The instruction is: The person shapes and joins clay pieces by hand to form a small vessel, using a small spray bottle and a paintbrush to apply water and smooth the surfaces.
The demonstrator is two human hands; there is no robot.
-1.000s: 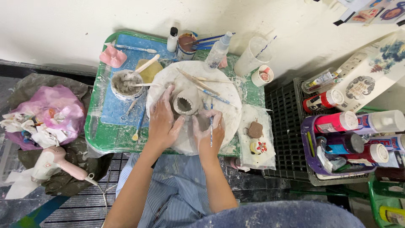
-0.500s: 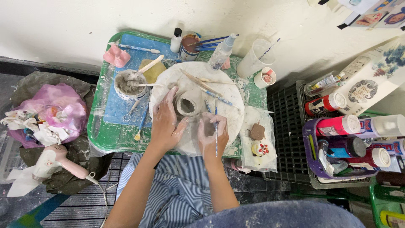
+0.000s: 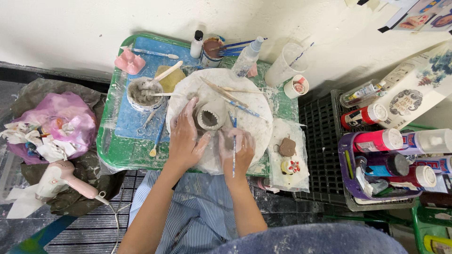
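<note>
Since the earlier frame, both hands have stayed low on the round white board (image 3: 254,101), the right one shifting only slightly nearer the person, while the small clay pot (image 3: 210,117) keeps its place near the board's middle.

The left hand (image 3: 184,138) lies flat and loose beside the pot, fingers spread and smeared with wet clay, the fingertips reaching up along the pot's left side; it grasps nothing. The right hand (image 3: 237,151) is closed around a thin blue-handled tool (image 3: 234,146), which runs upright across the fingers and points toward the pot. The pot stands upright with a notched rim and an open, dark hollow.

More thin tools and a wooden stick (image 3: 225,91) lie across the upper half of the board. The board sits on a green tray (image 3: 106,141), part of it covered by a blue mat (image 3: 127,124). On that mat stands a bowl of grey slip (image 3: 142,93) with a wooden spatula resting in it. At the back edge of the tray are a pink mould (image 3: 130,61), a small white bottle with a black cap (image 3: 197,44), a jar of brushes (image 3: 213,51) and a clear spray bottle (image 3: 248,56).

Right of the board, on a clear sheet, lie a brown clay piece (image 3: 287,147) and a small painted piece with red flowers (image 3: 291,166). A purple basket of paint bottles (image 3: 346,162) stands on a black crate well to the right. On the left, a pink hair dryer (image 3: 61,176) lies by a pink bag of crumpled paper (image 3: 52,122).
</note>
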